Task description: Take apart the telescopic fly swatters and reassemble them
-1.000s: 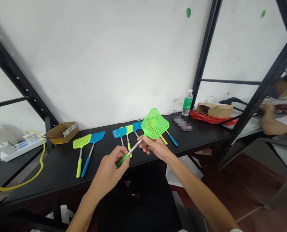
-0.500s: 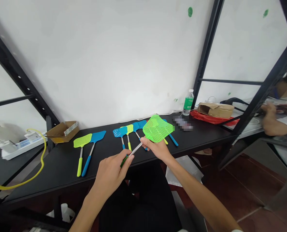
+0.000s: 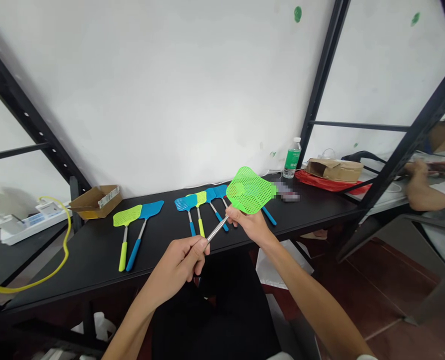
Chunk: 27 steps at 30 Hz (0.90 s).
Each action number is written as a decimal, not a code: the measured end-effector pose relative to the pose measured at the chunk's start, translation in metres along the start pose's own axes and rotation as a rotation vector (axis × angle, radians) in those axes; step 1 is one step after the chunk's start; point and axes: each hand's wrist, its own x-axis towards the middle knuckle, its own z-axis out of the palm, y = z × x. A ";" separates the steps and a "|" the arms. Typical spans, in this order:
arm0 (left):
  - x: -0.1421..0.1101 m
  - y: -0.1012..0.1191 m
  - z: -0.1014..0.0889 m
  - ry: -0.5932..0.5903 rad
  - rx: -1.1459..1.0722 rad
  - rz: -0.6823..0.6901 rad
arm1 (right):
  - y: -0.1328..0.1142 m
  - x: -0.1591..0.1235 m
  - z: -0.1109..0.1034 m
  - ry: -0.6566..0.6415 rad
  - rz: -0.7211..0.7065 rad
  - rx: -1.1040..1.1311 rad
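Note:
I hold a green fly swatter (image 3: pixel 251 191) with a silver metal shaft over the near edge of a black table (image 3: pixel 95 260). My left hand (image 3: pixel 181 262) is closed around its handle end, which is hidden in my fingers. My right hand (image 3: pixel 248 222) pinches the shaft just below the green mesh head. On the table behind lie several more swatters: a yellow-green one (image 3: pixel 126 220) and a blue one (image 3: pixel 148 212) at the left, and a cluster of blue and yellow-green ones (image 3: pixel 198 202) in the middle.
An open cardboard box (image 3: pixel 95 200) sits at the table's left end, a yellow hose (image 3: pixel 63 250) beside it. A water bottle (image 3: pixel 292 159), red bag and brown carton (image 3: pixel 333 170) stand at the right. Black shelf posts frame the table. Another person's arm (image 3: pixel 421 187) rests at far right.
The swatter's head has moved right and slightly up. My left hand has slid over the green handle, so only the silver shaft shows between my hands.

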 end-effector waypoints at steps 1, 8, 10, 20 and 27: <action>-0.001 0.000 -0.001 0.027 0.043 0.014 | 0.000 0.001 -0.002 0.015 0.009 0.003; -0.009 -0.008 -0.023 0.277 0.502 0.093 | 0.009 0.017 -0.040 0.301 0.057 0.124; -0.010 -0.012 -0.029 0.298 0.574 0.080 | 0.009 0.020 -0.051 0.321 0.060 0.130; -0.016 -0.008 -0.039 0.303 0.686 0.046 | -0.004 0.017 -0.049 0.158 0.203 0.311; -0.015 -0.014 -0.042 0.357 0.718 0.054 | -0.008 0.016 -0.039 0.172 0.271 0.446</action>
